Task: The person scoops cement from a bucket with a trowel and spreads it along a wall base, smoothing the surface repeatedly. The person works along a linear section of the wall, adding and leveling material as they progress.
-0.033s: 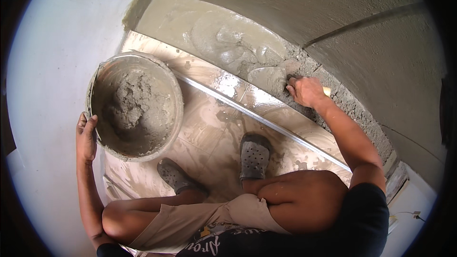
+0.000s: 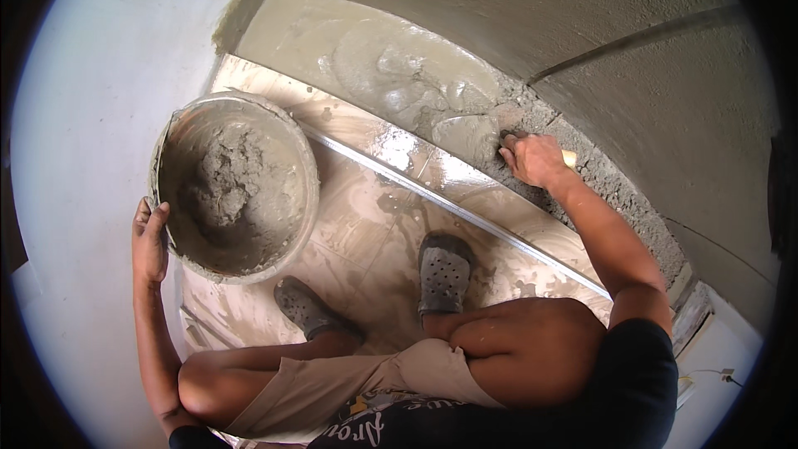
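Observation:
My right hand is closed round the pale handle of a trowel. The flat trowel blade lies on wet mortar spread along the strip beside the wall. To the left my left hand grips the rim of a round bucket, thumb on the inner side. The bucket leans toward me and holds a heap of grey mortar, with more smeared on its inner wall.
A long metal straightedge lies slantwise over the wet, smeared floor tiles. Rough mortar runs along the foot of the grey wall at right. A white wall rises beside the bucket. My grey clogs stand near the straightedge.

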The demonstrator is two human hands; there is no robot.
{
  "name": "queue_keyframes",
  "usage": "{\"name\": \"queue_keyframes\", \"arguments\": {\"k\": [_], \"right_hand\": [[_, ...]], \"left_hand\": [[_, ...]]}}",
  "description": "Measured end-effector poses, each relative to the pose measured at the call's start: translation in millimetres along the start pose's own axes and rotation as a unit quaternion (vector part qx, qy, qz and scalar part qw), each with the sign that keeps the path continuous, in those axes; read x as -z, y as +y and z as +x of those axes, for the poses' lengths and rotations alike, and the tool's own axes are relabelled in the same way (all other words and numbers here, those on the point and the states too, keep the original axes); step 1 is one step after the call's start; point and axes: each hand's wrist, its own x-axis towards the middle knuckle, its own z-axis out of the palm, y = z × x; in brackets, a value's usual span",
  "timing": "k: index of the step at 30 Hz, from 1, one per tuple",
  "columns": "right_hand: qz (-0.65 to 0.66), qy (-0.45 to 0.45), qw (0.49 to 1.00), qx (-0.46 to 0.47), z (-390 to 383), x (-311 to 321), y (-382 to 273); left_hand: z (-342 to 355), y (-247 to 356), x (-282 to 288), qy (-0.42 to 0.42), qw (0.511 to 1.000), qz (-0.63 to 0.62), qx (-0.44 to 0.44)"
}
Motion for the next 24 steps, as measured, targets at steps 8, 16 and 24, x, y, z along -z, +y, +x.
{"name": "queue_keyframes", "arguments": {"k": [8,16,24], "right_hand": [[0.094,0.003,0.985,-0.146,19,7,3],[0.083,0.040,0.996,-0.014,15,25,-8],[0.031,0.008,0.999,0.040,66,25,-29]], "left_hand": [[3,-6,3,0.039,0.999,0.009,0.001],[1,-4,5,0.022,1.000,0.004,0.006],[1,-2,2,0.025,1.000,0.005,0.010]]}}
